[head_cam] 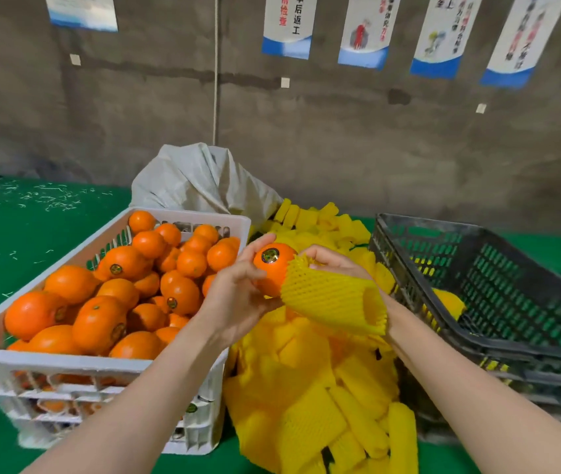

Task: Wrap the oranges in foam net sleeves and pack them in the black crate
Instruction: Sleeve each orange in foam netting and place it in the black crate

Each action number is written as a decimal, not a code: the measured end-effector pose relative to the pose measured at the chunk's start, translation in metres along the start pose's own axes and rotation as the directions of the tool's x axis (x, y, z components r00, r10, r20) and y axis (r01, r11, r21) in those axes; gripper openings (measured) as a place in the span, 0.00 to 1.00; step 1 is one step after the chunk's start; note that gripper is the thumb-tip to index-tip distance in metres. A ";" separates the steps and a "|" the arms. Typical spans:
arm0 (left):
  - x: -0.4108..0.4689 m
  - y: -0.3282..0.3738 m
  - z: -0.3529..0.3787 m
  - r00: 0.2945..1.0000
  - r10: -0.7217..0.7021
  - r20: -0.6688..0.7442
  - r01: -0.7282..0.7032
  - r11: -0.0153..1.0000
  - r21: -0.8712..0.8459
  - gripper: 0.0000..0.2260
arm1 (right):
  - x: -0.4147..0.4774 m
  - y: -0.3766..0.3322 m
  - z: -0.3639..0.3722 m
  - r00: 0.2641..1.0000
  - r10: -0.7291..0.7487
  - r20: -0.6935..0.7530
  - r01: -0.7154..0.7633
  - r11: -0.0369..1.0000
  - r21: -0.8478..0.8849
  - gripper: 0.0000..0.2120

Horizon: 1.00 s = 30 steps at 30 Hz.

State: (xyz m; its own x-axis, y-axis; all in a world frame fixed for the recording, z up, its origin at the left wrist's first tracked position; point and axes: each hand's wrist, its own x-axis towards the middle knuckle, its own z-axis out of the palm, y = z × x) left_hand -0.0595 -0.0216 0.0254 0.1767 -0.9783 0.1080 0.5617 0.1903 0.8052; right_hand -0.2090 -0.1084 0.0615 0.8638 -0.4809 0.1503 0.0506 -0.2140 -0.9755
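At 9 o'clock of the scene a white crate [183, 220] sits on the green desk [32, 227], heaped with loose oranges [101, 313], several of them bearing small round stickers. At the crate's 1 o'clock, against the grey wall, a pale sack [196, 183] slumps behind it. Near the middle, the left hand [238, 295] is closed around 1 orange [274, 268], thumb and fingers pressed to its left side, the sticker facing the camera. Touching that orange at its 4 o'clock is a yellow foam net sleeve [333, 302], its near mouth just over the fruit's lower right side and its far mouth gaping toward 4 o'clock; most of the orange is bare. The right hand [337, 265] grips the sleeve from behind, fingers curled over its top edge at the orange's 3 o'clock, so that hand holds the sleeve and nothing else. Beneath both hands, from 12 o'clock down to 6 o'clock, a pile of flat yellow sleeves [320, 405] covers the desk between the 2 crates. At 3 o'clock stands the black crate [477, 340], tilted toward the person, with 1 wrapped orange [450, 302] lying inside near its left wall.
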 end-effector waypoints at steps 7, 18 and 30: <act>0.015 -0.035 0.024 0.995 -0.008 -0.097 -0.004 0.993 -0.114 0.20 | -0.037 0.007 -0.013 0.997 -0.072 0.013 0.073 0.966 -0.246 0.11; 0.018 -0.077 0.059 0.987 0.008 -0.161 -0.032 0.989 -0.143 0.24 | -0.050 0.021 -0.034 0.950 -0.233 -0.209 0.126 0.896 -0.426 0.24; 0.026 -0.095 0.080 0.950 0.129 -0.283 -0.081 0.981 0.175 0.30 | -0.052 0.044 -0.026 0.734 -0.354 -0.580 -0.008 0.849 -0.528 0.14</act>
State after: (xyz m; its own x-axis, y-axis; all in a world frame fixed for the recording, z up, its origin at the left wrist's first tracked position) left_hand -0.1726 -0.0719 -0.0012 0.4695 -0.8820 0.0412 0.3955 0.2518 0.8833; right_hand -0.2646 -0.1150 0.0152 0.3255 -0.7702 0.5485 -0.2289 -0.6271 -0.7446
